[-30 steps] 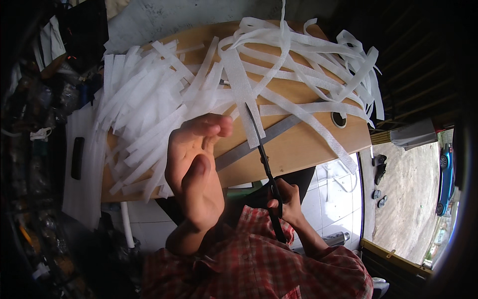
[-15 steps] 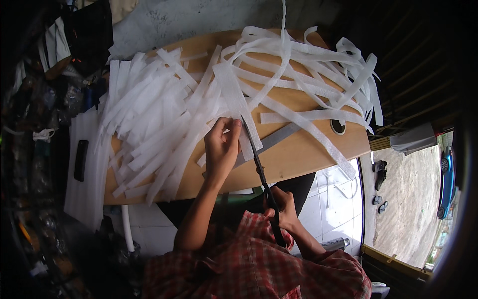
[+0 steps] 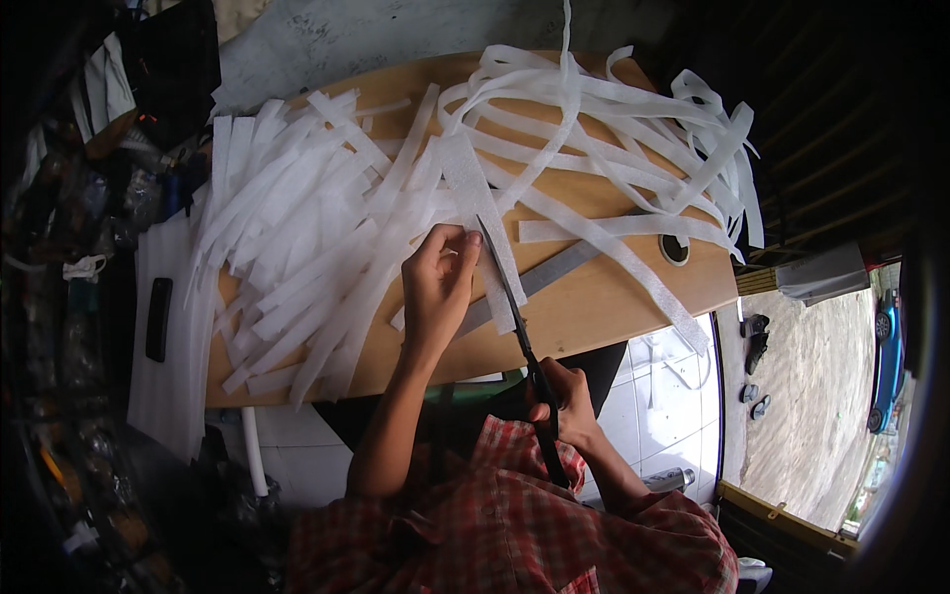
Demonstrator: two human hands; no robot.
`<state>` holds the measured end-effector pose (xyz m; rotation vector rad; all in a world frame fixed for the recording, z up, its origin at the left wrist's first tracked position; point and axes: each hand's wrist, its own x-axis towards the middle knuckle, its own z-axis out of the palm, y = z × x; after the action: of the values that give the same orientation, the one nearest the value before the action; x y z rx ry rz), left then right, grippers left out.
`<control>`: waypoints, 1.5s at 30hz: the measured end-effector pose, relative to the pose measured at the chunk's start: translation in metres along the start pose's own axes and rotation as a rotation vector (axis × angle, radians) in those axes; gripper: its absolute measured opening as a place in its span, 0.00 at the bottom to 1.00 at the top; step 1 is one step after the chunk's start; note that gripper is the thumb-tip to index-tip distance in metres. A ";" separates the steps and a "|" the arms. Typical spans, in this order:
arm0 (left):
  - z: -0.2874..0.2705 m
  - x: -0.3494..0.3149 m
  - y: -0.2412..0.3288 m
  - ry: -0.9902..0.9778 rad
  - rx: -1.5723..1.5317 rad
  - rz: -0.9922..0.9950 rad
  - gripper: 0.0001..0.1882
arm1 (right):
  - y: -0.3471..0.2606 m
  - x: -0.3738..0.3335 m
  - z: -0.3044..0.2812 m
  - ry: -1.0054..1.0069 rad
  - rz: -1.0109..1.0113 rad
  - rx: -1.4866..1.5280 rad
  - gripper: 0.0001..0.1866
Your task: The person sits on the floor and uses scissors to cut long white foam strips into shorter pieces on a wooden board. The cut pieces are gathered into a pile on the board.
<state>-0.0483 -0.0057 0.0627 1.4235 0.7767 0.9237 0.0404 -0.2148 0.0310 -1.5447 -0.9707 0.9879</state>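
Between thumb and fingers, my left hand (image 3: pixel 438 282) pinches a white foam strip (image 3: pixel 465 173) that lies slanted over the table's middle. My right hand (image 3: pixel 572 401) grips black-handled scissors (image 3: pixel 522 337). Their long blades reach up along the strip, the tip just right of my left fingertips, and the strip is split lengthwise below that point. Left of my left hand spreads a heap of short white foam strips (image 3: pixel 287 218). Longer, curling white strips (image 3: pixel 633 114) lie tangled at the table's far right. Beneath the strip a flat grey ruler-like bar (image 3: pixel 559 269) runs diagonally.
The wooden table (image 3: pixel 623 302) has a round cable hole (image 3: pixel 674 249) near its right edge. A dark phone (image 3: pixel 157 319) rests on white foam sheets (image 3: pixel 148 396) at the left. Cluttered shelves (image 3: pixel 89 445) stand farther left; shoes (image 3: pixel 757 346) sit on the ground at right.
The scissors have moved slightly farther up the strip, and the split below has lengthened and spread. My left hand stays pinched on the strip, shifted slightly up and left.
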 end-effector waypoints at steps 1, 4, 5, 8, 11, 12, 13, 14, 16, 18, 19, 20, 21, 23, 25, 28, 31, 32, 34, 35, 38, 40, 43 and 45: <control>-0.001 0.001 -0.003 -0.013 0.015 -0.006 0.11 | 0.001 0.000 0.001 0.002 -0.001 0.010 0.42; -0.003 0.002 -0.006 -0.044 0.025 -0.025 0.12 | 0.005 -0.003 0.005 0.014 0.009 0.021 0.41; -0.004 0.002 -0.006 -0.052 0.024 -0.032 0.12 | 0.006 -0.005 0.006 0.022 0.021 0.011 0.41; -0.011 0.003 -0.010 -0.125 0.051 -0.058 0.12 | 0.009 -0.006 0.006 0.036 0.005 0.024 0.41; -0.015 -0.002 -0.004 -0.276 -0.118 -0.209 0.11 | 0.004 -0.004 0.002 0.029 -0.007 0.058 0.42; -0.018 -0.001 -0.004 -0.281 -0.059 -0.214 0.12 | 0.002 -0.002 0.000 0.024 -0.005 0.069 0.42; -0.022 0.001 -0.002 -0.285 0.000 -0.218 0.12 | 0.001 -0.001 -0.001 0.012 0.012 0.041 0.44; -0.023 0.003 0.001 -0.290 0.060 -0.222 0.12 | 0.001 0.001 -0.003 0.000 0.029 0.012 0.46; -0.018 0.005 0.006 -0.154 0.021 -0.117 0.12 | 0.000 0.001 -0.006 -0.026 0.041 -0.025 0.48; -0.017 0.009 0.008 -0.074 0.028 -0.027 0.11 | -0.002 0.002 -0.008 -0.057 0.030 -0.040 0.48; -0.016 0.011 0.010 -0.080 0.020 -0.032 0.12 | -0.002 0.001 -0.007 -0.045 0.009 -0.020 0.47; -0.018 0.012 0.007 -0.111 0.025 -0.041 0.12 | -0.001 0.000 -0.006 -0.033 -0.012 -0.001 0.45; -0.021 0.013 0.002 -0.142 0.030 -0.050 0.12 | 0.000 -0.001 -0.005 -0.022 -0.033 0.019 0.43; -0.024 0.013 -0.001 -0.187 0.035 -0.070 0.12 | 0.001 -0.002 -0.004 -0.029 -0.021 0.028 0.43; -0.025 0.012 -0.001 -0.212 0.034 -0.088 0.12 | 0.001 -0.002 -0.002 -0.032 0.003 0.019 0.43; -0.028 0.012 -0.002 -0.236 0.039 -0.073 0.12 | 0.000 -0.002 0.000 -0.020 0.038 -0.004 0.43; -0.031 0.010 -0.004 -0.301 0.056 -0.129 0.11 | 0.007 -0.004 0.001 -0.003 0.025 0.029 0.42; -0.030 0.007 -0.004 -0.327 0.047 -0.136 0.11 | 0.009 -0.005 0.000 -0.002 0.013 0.057 0.42; -0.027 0.003 -0.002 -0.380 0.031 -0.150 0.11 | 0.009 -0.004 0.001 0.002 0.013 0.075 0.43; -0.025 0.002 0.000 -0.351 -0.022 -0.188 0.12 | 0.008 -0.002 0.002 0.005 0.024 0.065 0.44; -0.027 0.006 0.000 -0.247 0.137 -0.166 0.12 | 0.004 0.002 0.000 0.001 0.045 0.016 0.46; -0.025 0.008 -0.005 -0.198 0.104 -0.111 0.12 | 0.002 0.002 0.000 -0.003 0.041 -0.005 0.46; -0.025 0.008 -0.010 -0.209 0.075 -0.083 0.12 | 0.001 0.001 0.000 -0.010 0.017 0.008 0.44; -0.031 0.007 -0.011 -0.273 0.074 -0.153 0.12 | 0.001 0.000 0.001 -0.023 0.000 0.039 0.42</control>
<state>-0.0717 0.0160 0.0518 1.4942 0.7080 0.5734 0.0401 -0.2144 0.0300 -1.5043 -0.9625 1.0213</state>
